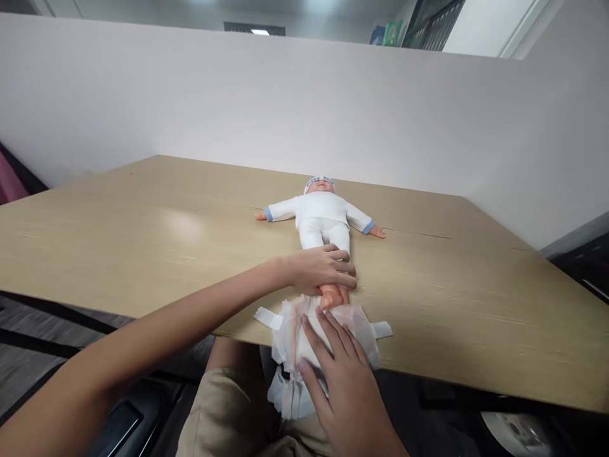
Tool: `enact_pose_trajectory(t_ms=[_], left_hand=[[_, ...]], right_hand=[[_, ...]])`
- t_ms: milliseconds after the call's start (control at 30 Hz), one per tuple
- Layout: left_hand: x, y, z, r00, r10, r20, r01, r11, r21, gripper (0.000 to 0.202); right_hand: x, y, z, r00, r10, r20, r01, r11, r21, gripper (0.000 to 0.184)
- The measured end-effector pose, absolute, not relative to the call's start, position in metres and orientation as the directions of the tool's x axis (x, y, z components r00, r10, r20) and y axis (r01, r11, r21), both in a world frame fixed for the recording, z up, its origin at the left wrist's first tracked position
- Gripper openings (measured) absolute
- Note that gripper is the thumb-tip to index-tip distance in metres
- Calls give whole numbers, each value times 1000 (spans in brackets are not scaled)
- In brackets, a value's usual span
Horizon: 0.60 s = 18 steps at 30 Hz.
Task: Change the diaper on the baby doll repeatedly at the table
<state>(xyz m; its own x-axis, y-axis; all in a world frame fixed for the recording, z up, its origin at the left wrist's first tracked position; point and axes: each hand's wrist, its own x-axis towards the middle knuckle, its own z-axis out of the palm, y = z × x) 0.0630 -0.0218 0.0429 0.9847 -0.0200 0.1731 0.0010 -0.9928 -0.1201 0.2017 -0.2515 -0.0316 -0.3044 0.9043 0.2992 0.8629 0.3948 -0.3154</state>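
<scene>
A baby doll (322, 212) in a white suit with blue cuffs lies on its back on the table, its arms spread and its bare feet towards me. My left hand (326, 270) is closed around the doll's lower legs. Just below the feet, an opened diaper (290, 343) with white side tabs hangs partly over the table's near edge. My right hand (340, 362) lies on the diaper with its fingers stretched out flat, the fingertips close to the doll's feet.
The wooden table (451, 285) ends at a white partition (285, 108) on its far side. My legs in beige shorts (223, 412) are under the near edge. A white rounded object (516, 431) stands below the table at the right.
</scene>
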Motion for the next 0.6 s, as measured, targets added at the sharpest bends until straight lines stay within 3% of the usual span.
enact_pose_trajectory(t_ms=[233,400,600], left_hand=[[61,-6,103,925,35,379,-49,-977,209,31],[57,11,146,895,93,435,-40,-957,288,41],[51,26,163,840,165,516,-56,-921,386,43]], right_hand=[[216,-226,-25,-386,905,181,848,425,-317,63],[222,-190,-16,-407,911,67,844,403,-355,63],[221,-140,-12,-400,916,21,858,382,-345,64]])
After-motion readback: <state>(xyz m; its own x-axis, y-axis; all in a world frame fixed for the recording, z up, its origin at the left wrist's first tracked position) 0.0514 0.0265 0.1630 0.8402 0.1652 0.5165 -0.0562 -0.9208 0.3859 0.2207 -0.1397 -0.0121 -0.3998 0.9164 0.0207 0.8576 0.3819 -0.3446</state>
